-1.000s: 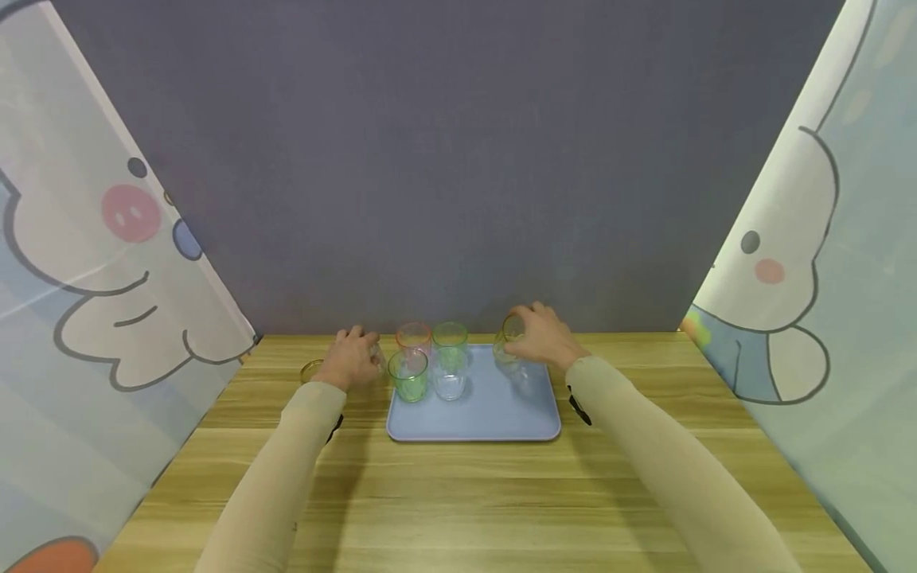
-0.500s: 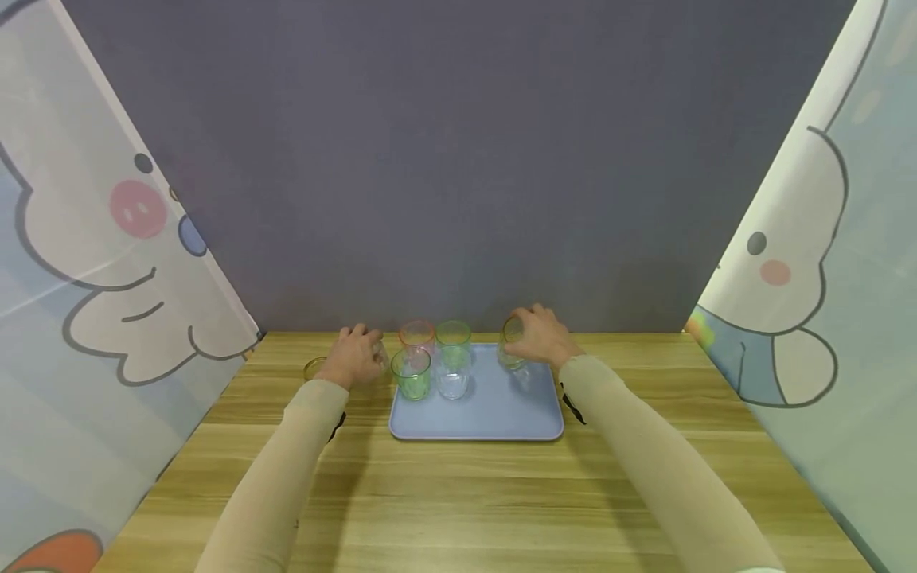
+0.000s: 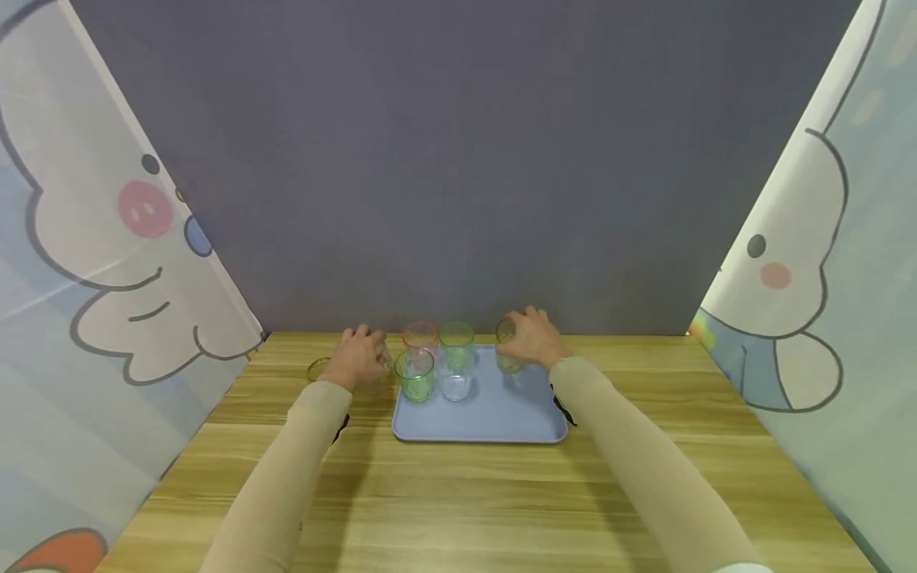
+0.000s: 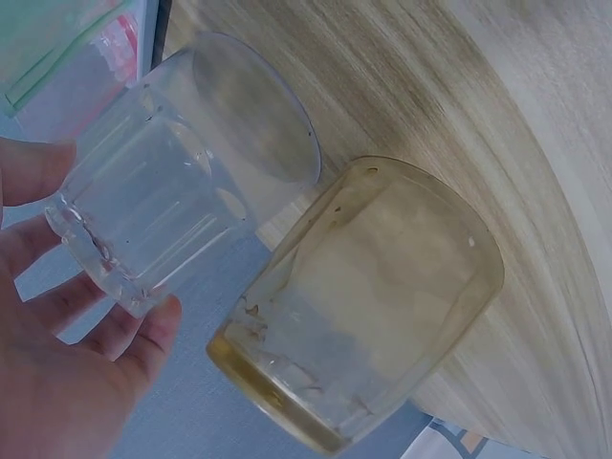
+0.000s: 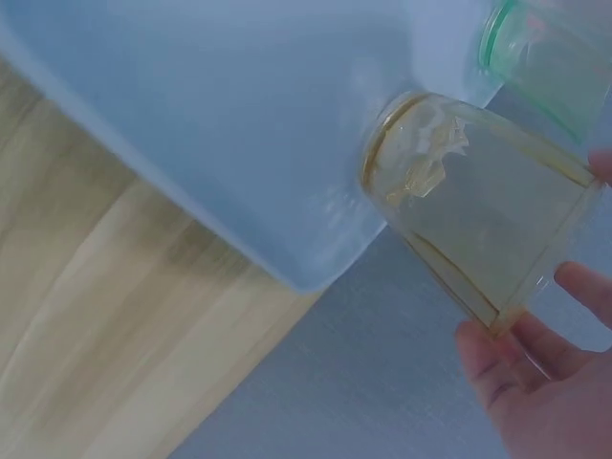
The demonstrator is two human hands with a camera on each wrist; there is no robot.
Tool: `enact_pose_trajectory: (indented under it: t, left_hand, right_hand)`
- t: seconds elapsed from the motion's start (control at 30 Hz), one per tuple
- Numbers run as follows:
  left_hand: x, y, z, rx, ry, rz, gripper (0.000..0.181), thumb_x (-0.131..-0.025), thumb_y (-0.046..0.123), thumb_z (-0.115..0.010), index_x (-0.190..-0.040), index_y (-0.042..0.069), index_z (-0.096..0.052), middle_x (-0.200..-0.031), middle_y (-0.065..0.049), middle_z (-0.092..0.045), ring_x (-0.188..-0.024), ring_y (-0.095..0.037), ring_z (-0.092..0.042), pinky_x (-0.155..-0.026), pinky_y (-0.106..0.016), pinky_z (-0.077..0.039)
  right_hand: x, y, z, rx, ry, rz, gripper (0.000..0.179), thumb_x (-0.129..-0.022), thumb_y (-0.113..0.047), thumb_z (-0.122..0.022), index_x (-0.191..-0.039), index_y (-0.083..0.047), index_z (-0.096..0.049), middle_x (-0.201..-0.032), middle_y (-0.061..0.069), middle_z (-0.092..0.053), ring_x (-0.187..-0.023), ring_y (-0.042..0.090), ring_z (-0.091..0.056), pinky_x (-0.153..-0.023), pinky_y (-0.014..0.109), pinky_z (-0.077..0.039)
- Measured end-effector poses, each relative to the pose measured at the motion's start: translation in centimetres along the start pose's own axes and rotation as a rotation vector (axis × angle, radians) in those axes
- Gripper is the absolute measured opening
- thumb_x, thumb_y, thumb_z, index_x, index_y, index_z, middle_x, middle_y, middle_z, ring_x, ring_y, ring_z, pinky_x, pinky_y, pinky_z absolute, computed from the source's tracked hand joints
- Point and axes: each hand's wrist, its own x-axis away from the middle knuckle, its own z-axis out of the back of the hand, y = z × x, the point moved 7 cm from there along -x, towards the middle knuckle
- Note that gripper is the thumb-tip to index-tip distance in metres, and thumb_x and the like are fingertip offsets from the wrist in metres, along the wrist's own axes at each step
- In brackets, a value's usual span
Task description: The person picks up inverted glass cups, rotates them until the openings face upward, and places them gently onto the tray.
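My left hand (image 3: 358,358) grips a clear glass (image 4: 158,191) round its base, thumb on one side and fingers on the other. That glass is upside down, its rim toward the table. Next to it in the left wrist view is an upside-down amber glass (image 4: 373,296), mostly behind my hand in the head view. My right hand (image 3: 532,338) holds another amber glass (image 5: 478,210) by the rim, base down at the back right of the blue tray (image 3: 494,414). On the tray's left side stand a front green glass (image 3: 415,386), a clear glass (image 3: 456,387), a pink glass (image 3: 420,341) and a back green glass (image 3: 456,338).
Everything stands on a wood-grain table (image 3: 444,509). A grey panel (image 3: 458,175) rises right behind its back edge. Printed cartoon sheets hang on the left (image 3: 107,318) and right (image 3: 795,263) sides.
My right hand has shifted slightly left over the tray, and its amber glass has gone from tilted to more upright. The left hand stays beside the tray. The head view has shifted a little.
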Motion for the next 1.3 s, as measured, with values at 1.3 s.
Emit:
enact_pose_trajectory:
  t: [1.3]
  left_hand:
    - [-0.2, -0.8, -0.3, 0.112, -0.014, 0.056, 0.050, -0.098, 0.026, -0.059, -0.144, 0.007, -0.053, -0.141, -0.032, -0.044, -0.129, -0.051, -0.037, -0.102, -0.067, -0.038]
  right_hand:
    - [1.0, -0.1, -1.6, -0.239, 0.091, -0.046, 0.071, -0.095, -0.051, -0.067, -0.147, -0.006, -0.051, -0.148, 0.023, -0.042, -0.137, 0.042, -0.038, -0.108, 0.061, -0.039]
